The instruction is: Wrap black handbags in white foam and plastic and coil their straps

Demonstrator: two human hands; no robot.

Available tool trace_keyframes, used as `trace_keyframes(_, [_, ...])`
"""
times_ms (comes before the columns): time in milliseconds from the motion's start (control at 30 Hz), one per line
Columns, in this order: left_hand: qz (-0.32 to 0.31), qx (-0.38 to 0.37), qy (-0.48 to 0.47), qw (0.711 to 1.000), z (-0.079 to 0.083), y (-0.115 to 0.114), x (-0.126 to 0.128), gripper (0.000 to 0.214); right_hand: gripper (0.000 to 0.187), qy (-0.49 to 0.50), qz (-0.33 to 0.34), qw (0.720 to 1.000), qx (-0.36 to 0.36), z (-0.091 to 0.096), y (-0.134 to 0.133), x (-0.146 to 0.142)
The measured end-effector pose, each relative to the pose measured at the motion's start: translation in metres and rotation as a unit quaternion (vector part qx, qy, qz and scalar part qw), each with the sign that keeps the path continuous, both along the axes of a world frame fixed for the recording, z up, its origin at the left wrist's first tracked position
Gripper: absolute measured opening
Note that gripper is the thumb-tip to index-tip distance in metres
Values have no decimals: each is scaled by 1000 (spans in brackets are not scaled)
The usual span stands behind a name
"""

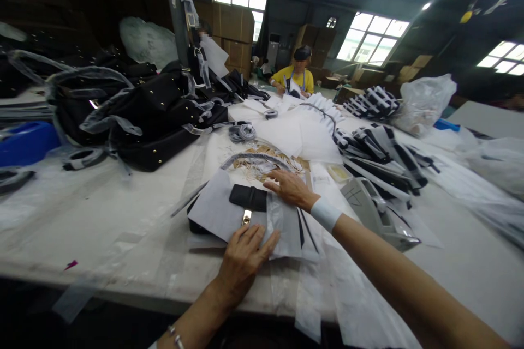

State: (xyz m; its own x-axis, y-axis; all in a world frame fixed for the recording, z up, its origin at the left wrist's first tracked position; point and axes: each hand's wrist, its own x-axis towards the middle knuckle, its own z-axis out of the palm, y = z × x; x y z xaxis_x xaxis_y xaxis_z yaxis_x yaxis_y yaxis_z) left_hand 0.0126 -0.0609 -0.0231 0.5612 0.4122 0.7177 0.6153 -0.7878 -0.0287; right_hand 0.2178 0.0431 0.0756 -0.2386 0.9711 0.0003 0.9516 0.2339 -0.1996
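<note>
Black bag lies left to right between two flat, open hands that grip nothing: left hand near, right hand far.

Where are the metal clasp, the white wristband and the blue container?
metal clasp (246, 217), head view, middle of its plate.
white wristband (325, 213), head view, top of the band.
blue container (24, 143), head view, its front wall.

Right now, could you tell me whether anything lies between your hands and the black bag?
Yes. Pale wrapping paper covers most of the black bag. The left hand and right hand rest mostly on that paper. Only a part around the metal clasp shows bare.
</note>
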Motion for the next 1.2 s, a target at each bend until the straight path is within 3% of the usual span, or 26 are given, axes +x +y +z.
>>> trace_keyframes(100, [-1, 3, 5, 1000, 0, 0, 0, 39, 32, 23, 41, 997, 60, -1, -34, 3])
trace_keyframes(200, [-1, -4, 11, 1000, 2, -1, 0, 38, 17, 41, 123, 984, 120, -18, -74, 7])
trace_keyframes(267, [-6, -9, 23, 1000, 6, -1, 0, 38, 11, 59, 125, 979, 147, -34, -91, 6])
trace_keyframes(367, [-22, -3, 49, 999, 12, 1, 1, 38, 9, 81, 92, 981, 149, -48, -93, 4])
trace_keyframes(500, [-63, 23, 59, 996, 15, 5, 3, 35, 8, 107, 95, 975, 167, -41, -92, 6])
trace_keyframes(633, [-80, -9, 49, 996, 11, 8, 1, 33, 9, 156, 119, 950, 243, -21, -139, 8])
trace_keyframes(700, [-86, -31, 40, 995, 9, 8, 0, 34, 10, 148, 168, 949, 222, -16, -173, 5])
trace_keyframes(833, [-92, -46, 27, 994, 10, 7, -1, 34, 15, 46, 203, 975, 78, -27, -214, -7])
trace_keyframes(1000, [-92, -51, 23, 994, 12, 6, -2, 35, 18, -36, 160, 986, -23, -44, -211, -18])
trace_keyframes(1200, [-96, -42, 25, 994, 13, 6, -2, 39, 6, -86, 176, 980, -14, -44, -204, -23])
